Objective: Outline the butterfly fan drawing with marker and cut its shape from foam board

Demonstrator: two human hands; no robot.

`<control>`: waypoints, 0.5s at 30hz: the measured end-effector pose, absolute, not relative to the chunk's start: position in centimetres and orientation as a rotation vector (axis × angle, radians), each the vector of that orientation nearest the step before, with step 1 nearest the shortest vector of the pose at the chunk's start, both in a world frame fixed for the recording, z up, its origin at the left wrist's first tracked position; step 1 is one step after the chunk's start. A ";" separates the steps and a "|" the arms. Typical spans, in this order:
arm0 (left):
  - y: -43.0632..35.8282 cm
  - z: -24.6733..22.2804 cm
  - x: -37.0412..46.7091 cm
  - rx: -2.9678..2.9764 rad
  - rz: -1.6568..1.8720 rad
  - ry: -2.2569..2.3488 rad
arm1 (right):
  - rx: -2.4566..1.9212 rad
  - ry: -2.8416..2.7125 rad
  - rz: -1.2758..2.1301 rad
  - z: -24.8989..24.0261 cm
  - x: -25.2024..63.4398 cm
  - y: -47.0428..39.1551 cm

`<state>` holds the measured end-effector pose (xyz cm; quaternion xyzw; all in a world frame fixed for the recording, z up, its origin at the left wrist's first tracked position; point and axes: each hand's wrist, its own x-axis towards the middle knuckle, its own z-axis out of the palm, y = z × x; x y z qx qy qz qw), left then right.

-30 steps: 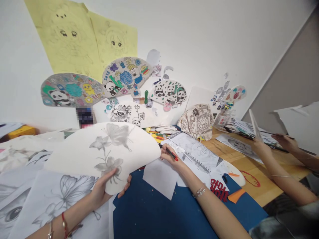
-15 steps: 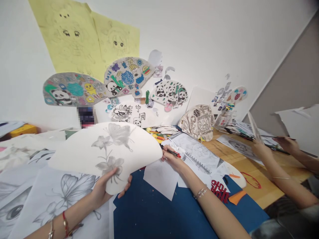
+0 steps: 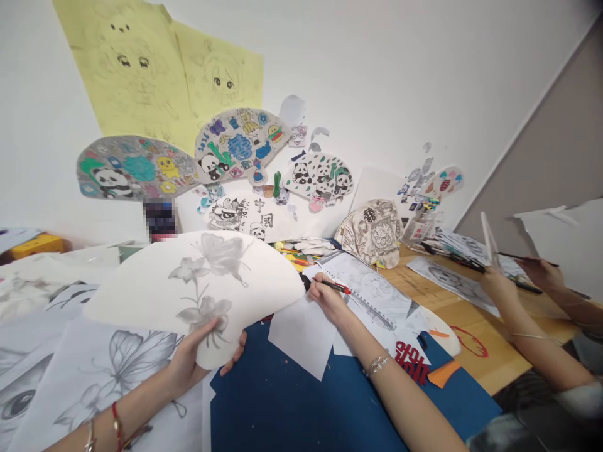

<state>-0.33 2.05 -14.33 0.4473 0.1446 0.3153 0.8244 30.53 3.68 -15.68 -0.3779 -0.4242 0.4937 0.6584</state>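
A white fan-shaped card [image 3: 141, 282] with a pencil-shaded butterfly and flowers is raised above the table. My left hand [image 3: 202, 351] grips its lower stem, thumb on the front, fingers behind. Near the card's right end, my right hand [image 3: 327, 298] is closed around a dark pen with a red end [image 3: 340, 288]. The pen's dark tip points left, toward the card's right edge; whether it touches cannot be told. Beneath the card lies a sheet with a butterfly drawing [image 3: 136, 355].
A blue mat [image 3: 282, 408] carries white paper [image 3: 301, 342], red cut-out characters [image 3: 411, 361] and an orange scrap [image 3: 443, 373]. A spiral sketchbook [image 3: 372, 285] lies behind my right hand. Decorated fans [image 3: 240, 144] stand along the wall. Another person's hands [image 3: 499, 289] hold items at right.
My right hand and the pen have shifted slightly right, away from the card's edge. The other person's hand and its white piece have changed angle a little. The view has moved slightly.
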 end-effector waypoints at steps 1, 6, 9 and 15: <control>2.0 -14.3 -0.3 0.950 0.672 0.310 | -0.864 -0.958 1.119 -15.6 30.5 3.6; 1.9 -14.2 -0.4 0.949 0.663 0.317 | -0.908 -0.957 1.079 -15.0 30.4 3.3; 1.9 -14.1 -0.4 0.950 0.665 0.324 | -0.926 -0.960 1.023 -14.9 30.3 3.1; 2.1 -14.4 -0.4 0.968 0.681 0.313 | -0.958 -0.991 1.000 -14.5 30.5 3.1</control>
